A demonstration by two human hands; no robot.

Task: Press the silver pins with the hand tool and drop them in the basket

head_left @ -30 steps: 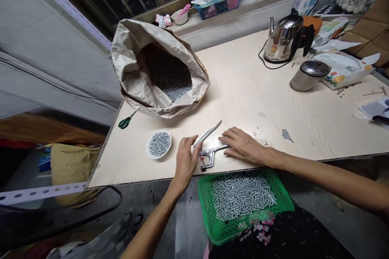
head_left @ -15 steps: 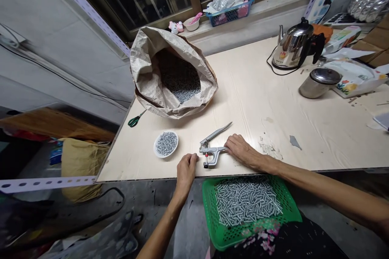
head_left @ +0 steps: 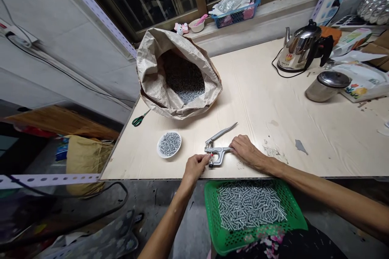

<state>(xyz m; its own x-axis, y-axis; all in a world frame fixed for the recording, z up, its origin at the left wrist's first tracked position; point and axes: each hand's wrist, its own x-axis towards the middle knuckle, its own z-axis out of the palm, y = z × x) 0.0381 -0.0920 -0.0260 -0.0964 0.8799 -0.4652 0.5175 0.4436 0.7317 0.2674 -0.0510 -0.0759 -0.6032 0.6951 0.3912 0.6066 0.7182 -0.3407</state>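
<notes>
Grey snap-fastener pliers (head_left: 217, 149) lie on their side near the table's front edge, upper handle raised and jaws apart. My right hand (head_left: 245, 150) is closed around the end of their lower handle. At the jaw, beside the red part, the fingertips of my left hand (head_left: 195, 167) are pinched together; whatever is between them is too small to make out. To the left stands a white bowl (head_left: 159, 149) of small silver screw-like pieces (head_left: 170, 144). Below the table edge, a green basket (head_left: 212, 214) holds many similar metal pieces (head_left: 251, 206).
Behind the bowl, a large open sack (head_left: 152, 54) contains more metal pieces. Green-handled scissors (head_left: 138, 120) lie at the table's left edge. A kettle (head_left: 299, 48) and a lidded metal canister (head_left: 322, 91) stand at the back right. A grey scrap (head_left: 300, 146) lies on the right.
My left hand has moved right, from beside the pliers to their jaw. My right hand keeps its hold on the handle. The whole view has shifted slightly.
</notes>
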